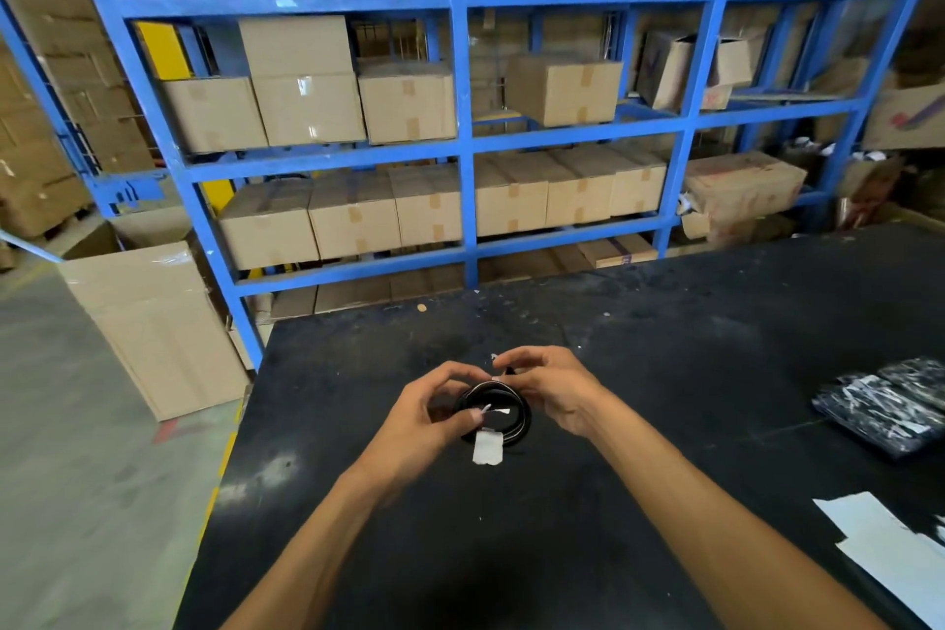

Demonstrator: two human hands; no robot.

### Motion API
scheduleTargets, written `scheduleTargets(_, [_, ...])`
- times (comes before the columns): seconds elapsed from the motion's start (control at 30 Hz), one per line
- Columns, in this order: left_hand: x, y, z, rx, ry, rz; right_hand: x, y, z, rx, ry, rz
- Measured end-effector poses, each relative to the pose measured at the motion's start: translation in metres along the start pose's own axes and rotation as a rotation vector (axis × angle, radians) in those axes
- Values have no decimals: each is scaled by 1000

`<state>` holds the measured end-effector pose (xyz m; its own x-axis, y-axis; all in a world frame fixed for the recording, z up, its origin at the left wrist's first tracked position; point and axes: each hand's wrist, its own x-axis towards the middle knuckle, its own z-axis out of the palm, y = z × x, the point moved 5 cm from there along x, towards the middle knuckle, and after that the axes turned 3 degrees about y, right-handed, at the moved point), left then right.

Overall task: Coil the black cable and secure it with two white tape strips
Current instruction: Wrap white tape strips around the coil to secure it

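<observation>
Left hand (429, 412) curls around the left side of the black cable (503, 412), fingers gripping the coil so the loops stay bunched, held up just above the black table (639, 348). Right hand (555, 386) pinches the coil's top right edge, fingertips closed on the cable and a small white scrap there, probably the second tape strip going on, too small to be sure. One white tape strip (487, 447) hangs off the bottom of the coil, flap loose, so first wrap looks placed but not pressed flat. Coiling looks done, taping underway. Both hands stay close so the coil can't spring open. Further out: dark plastic packets (890, 412) at right, white backing sheets (890, 545) near the right edge, likely the tape source. Behind, blue rack (463, 138) with cardboard boxes (562, 87)
</observation>
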<state>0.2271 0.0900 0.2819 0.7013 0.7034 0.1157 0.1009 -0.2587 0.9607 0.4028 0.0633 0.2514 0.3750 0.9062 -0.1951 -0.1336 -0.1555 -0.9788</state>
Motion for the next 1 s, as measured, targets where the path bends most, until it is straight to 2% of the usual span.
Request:
scheduleTargets(0.2, [6, 9, 0, 128, 55, 38, -1, -9, -2, -24, -3, 5])
scheduleTargets(0.43, [12, 14, -2, 123, 174, 83, -7, -18, -1, 16, -47, -45])
scheduleTargets(0.63, [15, 13, -3, 105, 228, 97, -8, -22, -2, 20, 14, -53])
scheduleTargets(0.7, [15, 12, -4, 95, 247, 95, -11, -28, -3, 19, 39, -113])
scheduleTargets(0.87, [16, 13, -8, 65, 296, 95, -22, -45, -2, -199, 169, -379])
scheduleTargets(1.0, [16, 12, -12, 23, 308, 82, -29, -50, 3, -206, 184, -524])
